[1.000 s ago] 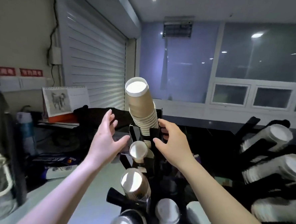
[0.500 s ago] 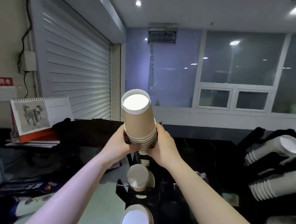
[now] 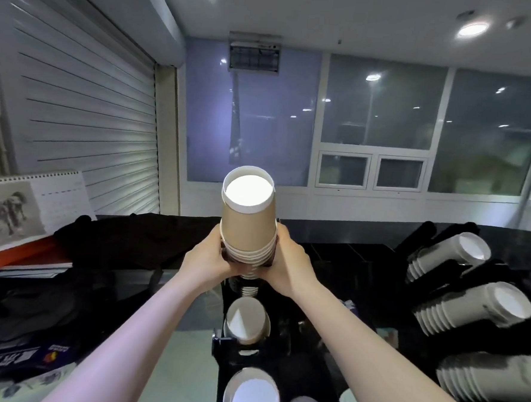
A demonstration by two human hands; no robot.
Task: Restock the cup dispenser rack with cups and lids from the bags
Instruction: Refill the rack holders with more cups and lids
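While your left hand (image 3: 209,261) and right hand (image 3: 288,264) clasp the light, crushable cup stack (image 3: 248,221) at 12 o'clock, squeeze only its nested rims (stiffest there).

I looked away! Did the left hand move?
Yes. The left hand closed in rightward onto the brown cup stack in the rack, no longer apart from it.

Left hand (image 3: 206,261), right hand (image 3: 291,264), gripping brown cup stack (image 3: 247,227)

Two hands are seen, the left hand (image 3: 209,261) and the right hand (image 3: 289,266), clasped round one stack of brown cups (image 3: 248,221). Right of that stack, three stacks of white cups (image 3: 447,255) are counted; below it, two brown stacks (image 3: 246,321).
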